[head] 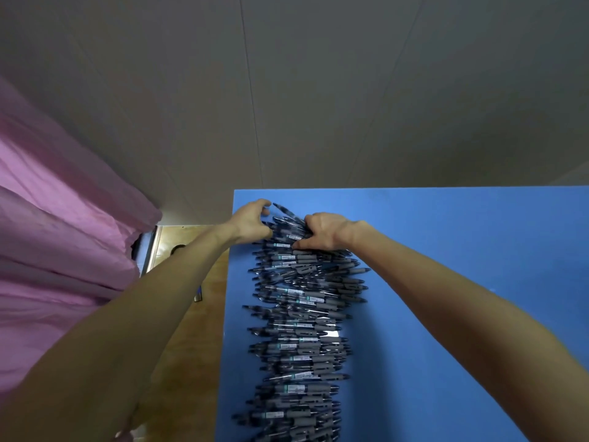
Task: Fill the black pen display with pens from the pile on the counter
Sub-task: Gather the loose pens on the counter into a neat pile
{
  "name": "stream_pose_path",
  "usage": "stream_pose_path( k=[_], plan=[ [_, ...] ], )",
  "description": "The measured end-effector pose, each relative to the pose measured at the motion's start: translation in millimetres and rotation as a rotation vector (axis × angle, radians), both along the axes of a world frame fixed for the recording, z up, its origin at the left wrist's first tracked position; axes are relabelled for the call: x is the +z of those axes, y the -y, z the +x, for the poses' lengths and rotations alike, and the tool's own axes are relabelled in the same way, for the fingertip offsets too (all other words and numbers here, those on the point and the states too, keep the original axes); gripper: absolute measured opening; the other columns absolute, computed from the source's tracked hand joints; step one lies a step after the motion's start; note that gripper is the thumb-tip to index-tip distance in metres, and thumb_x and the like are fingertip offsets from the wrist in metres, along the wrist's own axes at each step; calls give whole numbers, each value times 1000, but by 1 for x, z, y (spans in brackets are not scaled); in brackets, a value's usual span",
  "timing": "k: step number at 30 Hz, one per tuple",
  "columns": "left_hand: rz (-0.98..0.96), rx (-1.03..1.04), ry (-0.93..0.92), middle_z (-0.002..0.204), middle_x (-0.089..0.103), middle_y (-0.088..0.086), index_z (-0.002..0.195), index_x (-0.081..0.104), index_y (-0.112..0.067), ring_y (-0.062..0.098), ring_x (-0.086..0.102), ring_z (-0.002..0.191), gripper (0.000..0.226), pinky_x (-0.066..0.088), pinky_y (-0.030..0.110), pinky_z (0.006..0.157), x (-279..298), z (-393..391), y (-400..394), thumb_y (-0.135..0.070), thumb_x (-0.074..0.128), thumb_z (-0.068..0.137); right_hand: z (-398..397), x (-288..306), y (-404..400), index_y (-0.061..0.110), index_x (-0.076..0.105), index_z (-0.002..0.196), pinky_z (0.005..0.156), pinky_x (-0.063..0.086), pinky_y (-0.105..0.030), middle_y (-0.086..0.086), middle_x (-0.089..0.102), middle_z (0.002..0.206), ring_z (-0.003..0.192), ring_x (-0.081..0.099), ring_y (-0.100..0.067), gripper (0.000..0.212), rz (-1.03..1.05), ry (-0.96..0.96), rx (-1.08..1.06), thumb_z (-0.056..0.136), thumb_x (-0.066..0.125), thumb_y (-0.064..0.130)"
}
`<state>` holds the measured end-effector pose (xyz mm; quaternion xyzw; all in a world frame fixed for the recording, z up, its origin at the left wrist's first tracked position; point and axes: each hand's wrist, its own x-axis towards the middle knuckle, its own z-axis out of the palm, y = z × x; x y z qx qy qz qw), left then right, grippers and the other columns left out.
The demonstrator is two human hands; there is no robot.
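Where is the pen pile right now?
In the head view, the pen pile runs along the blue counter's left side, both hands at its far end.

A blue table (446, 266) carries a long pile of pens (302, 330), dark-bodied with grey grips, most lying crosswise and stacked on one another. The pile runs as a band from near the table's far edge down to the near edge of the view, close to the table's left edge, with bare blue surface to the right of the pile
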<state>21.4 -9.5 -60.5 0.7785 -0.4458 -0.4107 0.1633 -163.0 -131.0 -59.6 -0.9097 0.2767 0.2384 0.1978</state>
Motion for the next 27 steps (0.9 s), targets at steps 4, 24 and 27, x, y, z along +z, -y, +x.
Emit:
stream_pose_path(
  k=[4,24,27],
  plan=[
    [15,33,-48,130,58,0,151,40,-16,22,58,110,70,48,31,91,1,3,0,-8,71,89,-2,-4,-1,17,50,103,78,44,-37,-7,62,106,95,57,-28,44,44,1,-27,96,54,59],
    [72,-24,-107,148,47,2,155,37,-22,23,49,127,78,46,44,106,21,-35,-39,-13,54,79,-62,21,-42,10,51,105,75,38,-35,-7,52,100,92,53,-29,32,-166,207,37,97,53,41],
    [62,3,-119,149,48,0,148,48,-26,23,44,133,80,38,47,113,24,-41,-46,-24,48,68,-74,23,-60,10,52,107,82,40,-38,-11,57,107,98,54,-30,33,-225,218,116,96,53,41]
  ],
)
